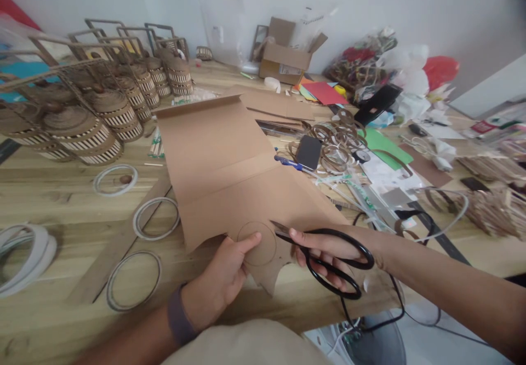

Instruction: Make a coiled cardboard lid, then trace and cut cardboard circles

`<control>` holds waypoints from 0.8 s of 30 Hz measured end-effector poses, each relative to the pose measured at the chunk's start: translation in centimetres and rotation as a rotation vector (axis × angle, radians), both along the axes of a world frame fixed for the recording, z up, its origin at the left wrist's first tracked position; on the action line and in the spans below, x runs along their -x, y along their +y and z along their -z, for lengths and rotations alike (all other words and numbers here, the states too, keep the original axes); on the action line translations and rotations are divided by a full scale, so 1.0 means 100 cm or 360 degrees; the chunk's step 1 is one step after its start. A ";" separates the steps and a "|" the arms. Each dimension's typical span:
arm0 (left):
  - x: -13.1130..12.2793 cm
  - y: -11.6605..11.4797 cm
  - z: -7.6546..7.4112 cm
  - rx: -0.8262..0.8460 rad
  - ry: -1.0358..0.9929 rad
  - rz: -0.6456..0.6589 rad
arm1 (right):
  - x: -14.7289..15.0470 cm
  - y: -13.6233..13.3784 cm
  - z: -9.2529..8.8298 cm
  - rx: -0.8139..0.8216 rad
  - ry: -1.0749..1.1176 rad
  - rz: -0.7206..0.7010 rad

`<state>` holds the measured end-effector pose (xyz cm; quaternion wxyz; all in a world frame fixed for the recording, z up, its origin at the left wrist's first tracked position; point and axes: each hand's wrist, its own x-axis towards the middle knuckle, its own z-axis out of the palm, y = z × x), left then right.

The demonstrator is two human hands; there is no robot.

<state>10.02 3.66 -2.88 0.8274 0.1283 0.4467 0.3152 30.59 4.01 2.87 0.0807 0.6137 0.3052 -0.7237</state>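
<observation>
A large brown cardboard sheet point(213, 162) lies over the table in front of me, its near edge cut ragged. Near that edge a circle is drawn on it. My left hand point(230, 266) pinches the sheet there, thumb on top inside the circle and fingers underneath. In my right hand point(324, 252) is a pair of scissors point(345, 239) with big black handles. Their blades point left over the cardboard, tips just right of the drawn circle; whether they touch the sheet I cannot tell. A blue pen point(290, 162) rests at the sheet's right edge.
Several woven lanterns point(82, 129) with handles stand at the left. Nearer lie pale rings point(156, 218) and a wooden strip point(119, 244). Cardboard rings point(337, 146), a dark flat case point(309, 152) and coloured paper point(324, 92) crowd the right. Behind stands an opened box point(283, 61).
</observation>
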 end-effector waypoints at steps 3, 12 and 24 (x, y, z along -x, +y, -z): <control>0.000 -0.001 0.001 0.0031 -0.0041 -0.0002 | 0.003 0.004 -0.003 0.0087 -0.0044 -0.0006; -0.003 0.001 0.000 0.0018 -0.0041 -0.0045 | 0.013 0.013 -0.007 -0.0009 -0.0127 -0.0055; 0.001 0.006 -0.006 -0.0042 -0.0026 -0.0160 | 0.015 0.004 0.004 -0.0747 0.0032 -0.0147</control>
